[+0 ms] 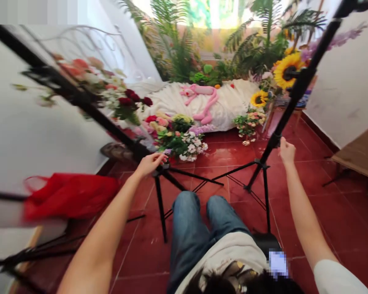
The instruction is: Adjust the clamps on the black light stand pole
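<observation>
Two black tripods stand on either side of my knees, their poles slanting outward in the head view. My left hand (pixel 151 164) is closed at the lower part of the left tripod (pixel 108 124), fingers pressed together by its leg joint. On the other side, my right hand (pixel 287 152) is closed at the right tripod (pixel 297 96), against a collar low on its pole. Whatever small knob or clamp each hand grips is mostly covered by the fingers.
A white-draped platform (pixel 168 100) holds a pink plush toy (pixel 205 90). Around it are flower bunches (pixel 193 145), sunflowers (pixel 286 70) and palm fronds (pixel 174 36). A red bag (pixel 72 194) lies at left; a brown board (pixel 360 151) stands at right. Tripod legs cross the red tiles (pixel 233 151).
</observation>
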